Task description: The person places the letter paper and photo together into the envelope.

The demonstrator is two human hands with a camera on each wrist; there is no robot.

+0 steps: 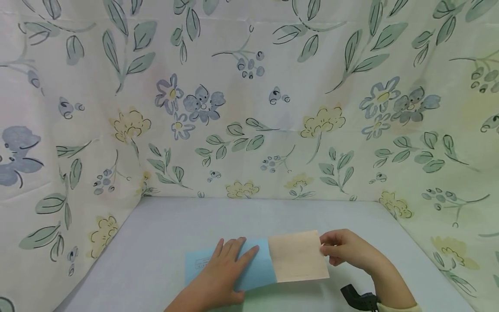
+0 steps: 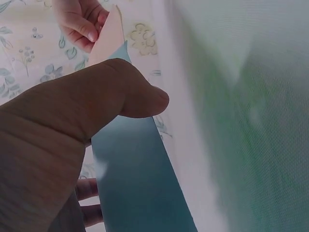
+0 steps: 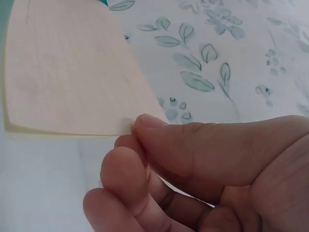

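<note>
A flat blue paper (image 1: 256,265) with a small printed box near its left end joins or overlaps a peach paper (image 1: 298,256) on its right; how they are attached cannot be told. My left hand (image 1: 223,269) holds the blue paper, fingers spread over its upper face and thumb at the near edge. In the left wrist view the thumb (image 2: 130,94) crosses one face, with fingertips showing beyond the far edge. Thumb and forefinger of my right hand (image 1: 347,248) pinch the peach paper's right edge. A thin yellowish layer shows under that edge in the right wrist view.
A white table (image 1: 249,216) lies under both hands. Flowered cloth (image 1: 249,108) hangs behind the table and along both sides. A black strapped device (image 1: 358,298) sits at the right wrist, near a pale yellow sleeve (image 1: 397,307).
</note>
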